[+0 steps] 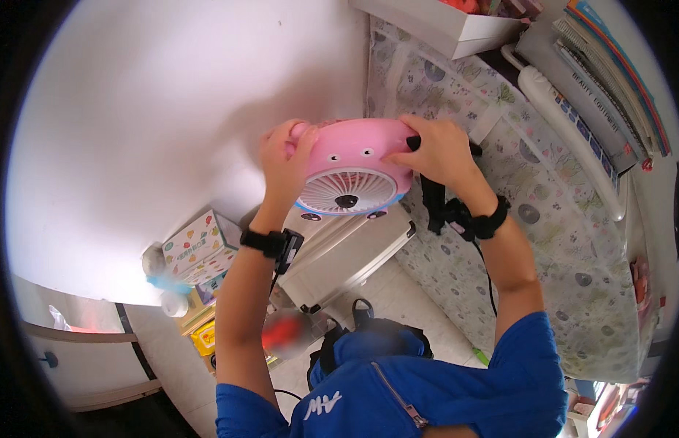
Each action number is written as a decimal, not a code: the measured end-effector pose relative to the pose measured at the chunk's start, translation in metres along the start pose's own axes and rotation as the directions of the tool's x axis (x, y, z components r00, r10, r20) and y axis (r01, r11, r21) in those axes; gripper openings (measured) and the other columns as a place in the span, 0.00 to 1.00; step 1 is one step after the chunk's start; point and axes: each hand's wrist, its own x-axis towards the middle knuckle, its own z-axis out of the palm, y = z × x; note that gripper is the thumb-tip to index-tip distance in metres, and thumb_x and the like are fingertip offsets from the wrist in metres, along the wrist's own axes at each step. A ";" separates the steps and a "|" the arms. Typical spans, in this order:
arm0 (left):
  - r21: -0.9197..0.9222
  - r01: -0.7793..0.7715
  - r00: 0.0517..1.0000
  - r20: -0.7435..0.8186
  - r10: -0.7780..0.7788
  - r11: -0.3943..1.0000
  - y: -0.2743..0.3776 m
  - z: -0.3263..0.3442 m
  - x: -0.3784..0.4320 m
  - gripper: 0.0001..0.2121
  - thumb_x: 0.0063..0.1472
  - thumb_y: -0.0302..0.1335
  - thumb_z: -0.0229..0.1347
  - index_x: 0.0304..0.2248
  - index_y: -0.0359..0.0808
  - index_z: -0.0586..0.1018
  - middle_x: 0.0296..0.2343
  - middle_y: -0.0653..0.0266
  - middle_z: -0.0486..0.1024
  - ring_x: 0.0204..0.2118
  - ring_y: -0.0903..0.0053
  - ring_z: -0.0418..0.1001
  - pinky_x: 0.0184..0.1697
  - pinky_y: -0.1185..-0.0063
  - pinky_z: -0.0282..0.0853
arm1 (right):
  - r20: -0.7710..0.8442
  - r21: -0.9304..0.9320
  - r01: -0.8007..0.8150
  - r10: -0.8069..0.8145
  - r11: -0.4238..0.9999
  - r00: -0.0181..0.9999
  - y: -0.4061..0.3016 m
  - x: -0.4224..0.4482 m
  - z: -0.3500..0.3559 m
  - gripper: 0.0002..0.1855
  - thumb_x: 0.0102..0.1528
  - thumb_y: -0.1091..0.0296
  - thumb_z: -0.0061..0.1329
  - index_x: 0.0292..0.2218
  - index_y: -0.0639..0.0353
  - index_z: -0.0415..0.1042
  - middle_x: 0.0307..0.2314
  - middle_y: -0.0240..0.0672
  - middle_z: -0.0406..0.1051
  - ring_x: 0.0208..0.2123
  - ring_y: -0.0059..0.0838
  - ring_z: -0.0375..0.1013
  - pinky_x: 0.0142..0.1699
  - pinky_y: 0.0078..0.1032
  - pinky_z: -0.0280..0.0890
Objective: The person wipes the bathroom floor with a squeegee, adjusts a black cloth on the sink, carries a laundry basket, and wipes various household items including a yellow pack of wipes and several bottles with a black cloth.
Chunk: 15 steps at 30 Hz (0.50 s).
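Observation:
Both my hands hold a pink cartoon-faced electric fan (pixel 361 139) up in front of me, near the wall. My left hand (pixel 290 159) grips its left end, thumb on the front and fingers around the far side. My right hand (pixel 440 150) is closed on its right end, beside a black part. Below two small eyes, the round white grille with a black hub faces me, and its lower rim is blue. A black strap with a small device (pixel 289 252) is on my left wrist; another strapped device (pixel 459 219) is on my right wrist.
A silver hard-shell case (pixel 345 263) stands beneath the fan. At left are a patterned box (pixel 194 246) and a yellow packet (pixel 204 338). The flower-patterned cover (pixel 525 180) at right has a white open box (pixel 460 27), a white keyboard-like device (pixel 569 137) and books above it.

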 end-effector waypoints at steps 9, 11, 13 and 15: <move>-0.207 0.070 0.936 0.353 0.008 0.976 -0.017 0.084 0.050 0.11 0.51 0.32 0.55 0.32 0.35 0.76 0.33 0.59 0.71 0.38 0.69 0.65 0.38 0.76 0.62 | -0.105 0.016 -0.314 0.314 0.949 0.944 0.042 -0.021 0.022 0.26 0.38 0.47 0.54 0.36 0.53 0.70 0.23 0.42 0.72 0.28 0.45 0.71 0.33 0.37 0.66; -0.245 0.177 0.903 0.426 -0.058 0.953 -0.043 0.087 0.062 0.12 0.52 0.33 0.54 0.34 0.34 0.75 0.37 0.56 0.70 0.39 0.67 0.66 0.40 0.75 0.63 | -0.137 0.036 -0.294 0.296 0.955 0.945 0.038 -0.012 0.030 0.27 0.40 0.47 0.53 0.39 0.52 0.69 0.25 0.44 0.72 0.29 0.46 0.71 0.33 0.38 0.66; -0.034 0.006 0.953 0.302 0.004 0.999 -0.047 0.092 0.063 0.15 0.53 0.33 0.53 0.38 0.34 0.74 0.41 0.52 0.67 0.43 0.64 0.65 0.44 0.74 0.61 | -0.153 0.050 -0.312 0.316 0.949 0.936 0.042 -0.009 0.037 0.28 0.41 0.47 0.51 0.42 0.51 0.68 0.26 0.46 0.72 0.29 0.47 0.71 0.34 0.38 0.66; 0.062 -0.088 0.969 0.238 0.071 0.994 -0.055 0.098 0.062 0.17 0.55 0.33 0.52 0.42 0.34 0.71 0.44 0.49 0.65 0.45 0.62 0.64 0.48 0.73 0.60 | -0.162 0.067 -0.357 0.363 0.932 0.918 0.047 -0.008 0.043 0.29 0.42 0.47 0.50 0.45 0.50 0.66 0.27 0.47 0.71 0.30 0.47 0.71 0.34 0.39 0.66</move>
